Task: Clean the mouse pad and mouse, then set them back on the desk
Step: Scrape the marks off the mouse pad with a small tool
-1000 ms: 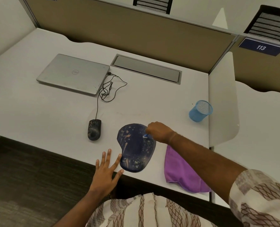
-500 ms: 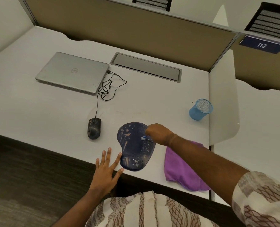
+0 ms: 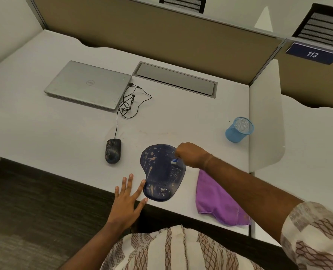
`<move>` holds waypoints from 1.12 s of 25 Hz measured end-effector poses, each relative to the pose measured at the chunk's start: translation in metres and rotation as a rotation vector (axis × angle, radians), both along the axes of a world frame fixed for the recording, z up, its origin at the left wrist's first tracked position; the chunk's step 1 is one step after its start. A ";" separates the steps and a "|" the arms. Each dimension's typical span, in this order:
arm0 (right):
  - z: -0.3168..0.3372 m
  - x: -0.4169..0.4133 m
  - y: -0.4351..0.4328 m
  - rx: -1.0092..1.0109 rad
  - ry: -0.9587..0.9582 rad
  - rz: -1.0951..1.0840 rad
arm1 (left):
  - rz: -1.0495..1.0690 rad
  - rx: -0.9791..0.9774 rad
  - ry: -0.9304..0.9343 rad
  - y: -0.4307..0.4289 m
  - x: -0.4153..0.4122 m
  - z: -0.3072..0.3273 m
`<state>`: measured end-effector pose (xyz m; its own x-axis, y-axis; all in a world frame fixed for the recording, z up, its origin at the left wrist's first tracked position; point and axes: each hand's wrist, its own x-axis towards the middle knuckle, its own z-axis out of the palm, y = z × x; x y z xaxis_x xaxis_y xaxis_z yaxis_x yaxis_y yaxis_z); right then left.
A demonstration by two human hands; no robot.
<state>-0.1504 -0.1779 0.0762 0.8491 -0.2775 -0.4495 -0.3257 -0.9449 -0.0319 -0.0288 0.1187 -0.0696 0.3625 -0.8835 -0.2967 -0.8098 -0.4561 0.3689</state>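
A dark blue mouse pad with a wrist rest lies near the desk's front edge, speckled with crumbs and smears. My right hand is curled over its upper right part and grips a small blue and white brush whose tip touches the pad. My left hand lies flat with fingers spread at the desk edge, index finger and thumb touching the pad's lower left rim. A dusty black wired mouse sits left of the pad, untouched.
A purple cloth lies right of the pad, partly under my right forearm. A shut silver laptop and the mouse cable lie at the back left. A blue mesh cup stands near the white side divider.
My right hand with the brush has shifted slightly up the pad. My left hand stays flat at the pad's edge.
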 end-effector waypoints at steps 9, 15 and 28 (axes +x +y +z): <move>-0.001 -0.021 -0.019 -0.010 0.021 -0.108 | -0.006 0.011 -0.006 -0.001 0.000 0.002; -0.018 -0.006 -0.001 0.112 -0.060 -0.231 | -0.009 0.025 -0.009 -0.002 0.001 0.001; -0.024 0.013 -0.008 0.192 -0.105 -0.395 | -0.004 0.003 -0.011 -0.001 0.001 -0.001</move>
<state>-0.1378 -0.1857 0.0521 0.7388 -0.5093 -0.4413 -0.6457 -0.7224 -0.2473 -0.0280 0.1178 -0.0707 0.3621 -0.8841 -0.2953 -0.8158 -0.4539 0.3583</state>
